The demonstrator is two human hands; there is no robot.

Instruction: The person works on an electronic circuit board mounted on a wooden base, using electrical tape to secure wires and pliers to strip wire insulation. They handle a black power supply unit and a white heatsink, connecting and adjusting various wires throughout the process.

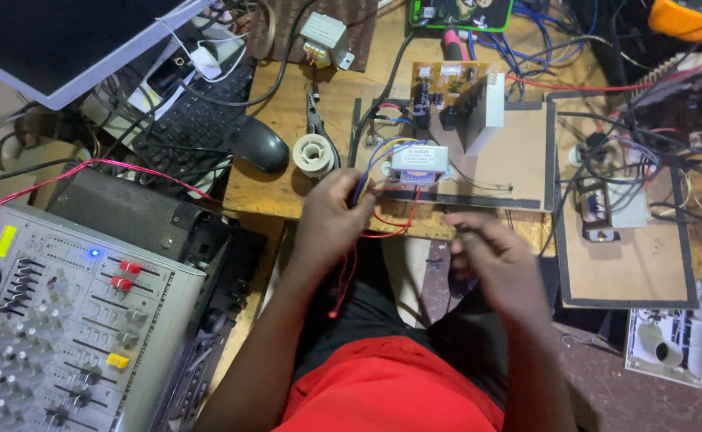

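A small transformer [420, 162] with blue and red leads sits on a brown board [519, 152] at the bench edge. Behind it stands a circuit board [447, 88] with a white heat sink [492, 102]. My left hand [331, 220] pinches the transformer's thin red and blue wires [387, 218] just in front of it. One red wire [343, 280] hangs down over my lap. My right hand [499, 264] is closed around a small dark object whose kind I cannot make out, a little right of the wires.
An audio mixer [55, 320] fills the lower left. A black mouse [256, 142], a solder spool [314, 154], pliers [314, 112] and a keyboard [195, 120] lie on the wooden bench. A second board [631, 264] with tangled wires sits at right.
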